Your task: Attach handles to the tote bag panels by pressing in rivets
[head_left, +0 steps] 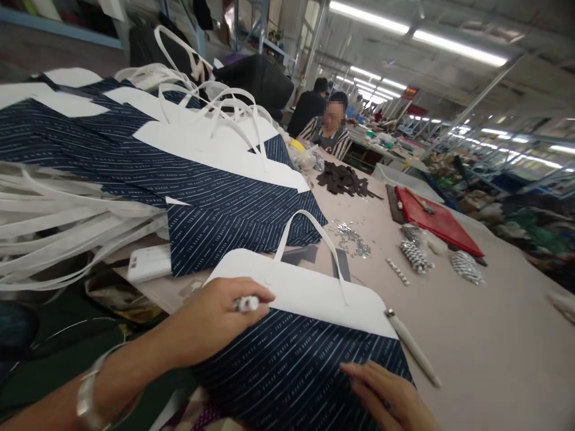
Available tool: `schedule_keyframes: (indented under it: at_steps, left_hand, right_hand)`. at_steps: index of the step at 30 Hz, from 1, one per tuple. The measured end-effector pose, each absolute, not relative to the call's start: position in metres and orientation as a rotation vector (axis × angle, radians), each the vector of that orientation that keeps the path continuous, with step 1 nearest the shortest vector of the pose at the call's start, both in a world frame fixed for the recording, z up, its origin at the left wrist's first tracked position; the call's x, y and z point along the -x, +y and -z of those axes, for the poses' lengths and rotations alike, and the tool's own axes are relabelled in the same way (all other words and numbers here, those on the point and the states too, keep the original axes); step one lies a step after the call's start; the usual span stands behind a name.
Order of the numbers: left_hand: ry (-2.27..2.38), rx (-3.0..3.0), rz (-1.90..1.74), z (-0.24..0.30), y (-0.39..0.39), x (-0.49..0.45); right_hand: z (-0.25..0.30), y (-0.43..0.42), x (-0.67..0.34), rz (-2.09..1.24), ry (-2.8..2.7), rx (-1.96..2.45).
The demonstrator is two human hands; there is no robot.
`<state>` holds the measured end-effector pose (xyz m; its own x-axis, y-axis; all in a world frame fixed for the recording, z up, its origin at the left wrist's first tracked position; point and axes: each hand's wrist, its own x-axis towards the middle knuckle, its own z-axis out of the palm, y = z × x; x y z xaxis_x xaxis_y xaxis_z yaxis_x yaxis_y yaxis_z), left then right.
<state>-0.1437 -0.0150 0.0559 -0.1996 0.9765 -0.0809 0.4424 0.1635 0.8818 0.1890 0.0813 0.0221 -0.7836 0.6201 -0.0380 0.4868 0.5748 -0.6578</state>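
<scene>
A bag piece lies in front of me, with a white top panel (305,290), a thin white strap handle (309,216) and navy striped fabric (287,365) below. My left hand (215,317) is closed around a short white cylinder, pen-like (246,304), only its end showing. Its fingertips reach the left part of the white panel. On the striped fabric at lower right rests my right hand (386,392), fingers extended and slightly apart. To the right of the panel lies a pale-handled tool with a metal tip (415,353).
Similar navy-and-white bag pieces (215,173) are piled at left, above loose white straps (67,230). Small metal bits (353,239), dark strips (344,179), a red pad (440,221) and bagged silvery parts (415,254) lie on the table (503,335). A person (330,134) sits across.
</scene>
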Motion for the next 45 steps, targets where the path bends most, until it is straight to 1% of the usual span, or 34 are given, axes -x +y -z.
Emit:
schedule_keyframes:
  at_steps: [3, 5, 7, 11, 16, 19, 25, 28, 32, 35, 39, 45]
  left_hand:
    - [1.929, -1.786, -0.572, -0.038, 0.054, 0.124]
    - [1.965, -1.846, -0.448, -0.025, 0.091, 0.117]
    - [1.98, -1.87, -0.358, -0.015, 0.115, 0.115]
    - [1.939, -1.922, -0.194, -0.011, 0.137, 0.119]
    - [1.825, -1.944, -0.039, -0.019, 0.152, 0.125]
    - [1.703, -1.941, 0.021, -0.023, 0.159, 0.13]
    - [1.447, -1.87, 0.028, -0.031, 0.171, 0.138]
    - [1.313, -1.785, 0.105, -0.034, 0.178, 0.138]
    - [1.122, -1.618, 0.262, -0.037, 0.189, 0.138]
    - [1.095, -1.6, 0.314, -0.038, 0.194, 0.138]
    - [0.996, -1.42, 0.299, -0.033, 0.196, 0.136]
    - [0.809, -1.172, 0.196, -0.008, 0.189, 0.134]
  right_hand:
    - [-0.009, 0.074, -0.156, -1.211, -2.271, 1.177]
    - [0.003, 0.071, -0.137, -1.281, -2.08, 1.256]
    - [0.015, 0.069, -0.126, -1.282, -1.962, 1.266]
    - [0.033, 0.07, -0.119, -1.273, -1.73, 1.324]
    - [0.038, 0.073, -0.119, -1.423, -1.542, 1.315]
    - [0.036, 0.073, -0.119, -1.453, -1.523, 1.317]
    - [0.034, 0.072, -0.119, -1.453, -1.54, 1.381]
    - [0.033, 0.069, -0.115, -1.462, -1.561, 1.404]
    - [0.033, 0.066, -0.111, -1.368, -1.674, 1.417]
    - [0.033, 0.066, -0.109, -1.322, -1.738, 1.421]
    - [0.032, 0.067, -0.107, -1.289, -1.786, 1.386]
    - [0.033, 0.069, -0.105, -1.274, -1.825, 1.38]
